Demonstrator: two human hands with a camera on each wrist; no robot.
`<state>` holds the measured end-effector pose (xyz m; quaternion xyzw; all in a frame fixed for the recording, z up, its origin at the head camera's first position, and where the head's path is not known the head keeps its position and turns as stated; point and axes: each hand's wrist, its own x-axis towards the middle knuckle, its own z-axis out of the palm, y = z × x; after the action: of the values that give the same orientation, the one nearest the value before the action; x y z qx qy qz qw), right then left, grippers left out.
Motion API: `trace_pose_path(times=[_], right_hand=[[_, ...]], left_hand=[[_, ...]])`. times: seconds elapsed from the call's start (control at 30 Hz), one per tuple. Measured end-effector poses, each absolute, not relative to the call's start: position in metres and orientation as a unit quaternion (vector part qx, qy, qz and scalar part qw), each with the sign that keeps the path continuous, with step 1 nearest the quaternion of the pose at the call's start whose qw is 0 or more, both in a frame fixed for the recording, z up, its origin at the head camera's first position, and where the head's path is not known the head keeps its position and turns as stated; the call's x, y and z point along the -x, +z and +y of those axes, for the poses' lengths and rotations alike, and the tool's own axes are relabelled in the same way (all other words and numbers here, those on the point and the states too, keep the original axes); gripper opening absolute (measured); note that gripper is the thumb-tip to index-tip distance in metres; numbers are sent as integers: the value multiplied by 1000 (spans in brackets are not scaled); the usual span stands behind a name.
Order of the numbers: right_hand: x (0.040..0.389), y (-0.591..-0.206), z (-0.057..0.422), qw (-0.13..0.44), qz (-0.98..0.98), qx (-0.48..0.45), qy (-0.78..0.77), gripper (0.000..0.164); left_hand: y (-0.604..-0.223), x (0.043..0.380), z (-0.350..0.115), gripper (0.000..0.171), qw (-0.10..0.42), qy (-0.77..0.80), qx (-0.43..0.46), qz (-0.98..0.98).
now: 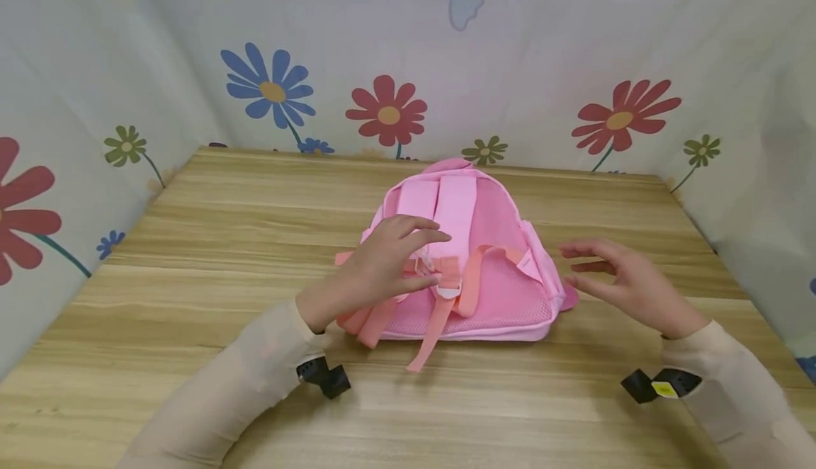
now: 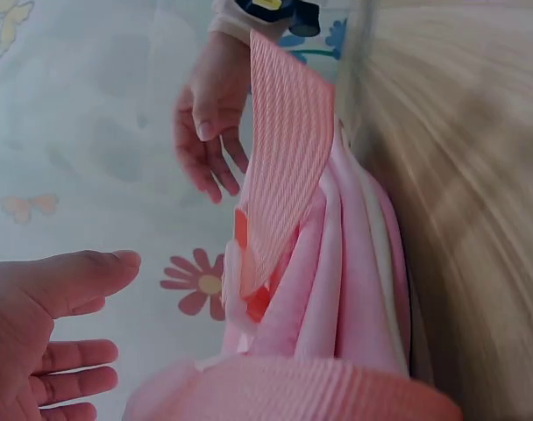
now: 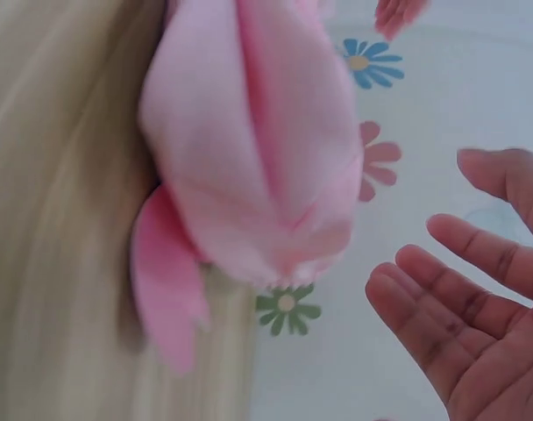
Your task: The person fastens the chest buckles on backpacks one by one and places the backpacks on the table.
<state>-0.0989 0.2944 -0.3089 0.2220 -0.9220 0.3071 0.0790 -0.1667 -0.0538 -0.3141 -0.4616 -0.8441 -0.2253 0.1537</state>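
A small pink backpack [image 1: 491,242] lies front-down on the wooden table [image 1: 223,242], its back panel and shoulder straps [image 1: 455,207] facing up. My left hand [image 1: 382,263] hovers over the left strap near the buckle, fingers spread and relaxed, holding nothing. In the left wrist view the left hand [image 2: 47,324] stays apart from the ribbed pink strap [image 2: 284,158]. My right hand [image 1: 612,270] is open beside the bag's right side, palm turned toward it. In the right wrist view the right hand [image 3: 464,298] is clear of the bag's side pocket [image 3: 258,132].
A cloth backdrop [image 1: 574,44] printed with flowers closes in the table on the back and both sides. A loose strap end [image 1: 428,334] trails from the bag toward me. Bare wood lies left of the bag and along the front edge.
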Motion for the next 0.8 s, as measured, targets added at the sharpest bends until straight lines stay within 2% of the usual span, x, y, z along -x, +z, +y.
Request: trace_pose_path(times=[0.37,0.67,0.8], right_hand=[[113,-290,252,99,-915,-222,321,31],[135,-288,215,67,-900,-230,365,31],[143,-294,196,56,-895,-233,377,31]], left_hand=[[-318,184,-62,56,61,-250,384,-887],[-326,194,-68,37,38,-242,388,-889],[-328,197,-67,31,9,-243,376,-894]])
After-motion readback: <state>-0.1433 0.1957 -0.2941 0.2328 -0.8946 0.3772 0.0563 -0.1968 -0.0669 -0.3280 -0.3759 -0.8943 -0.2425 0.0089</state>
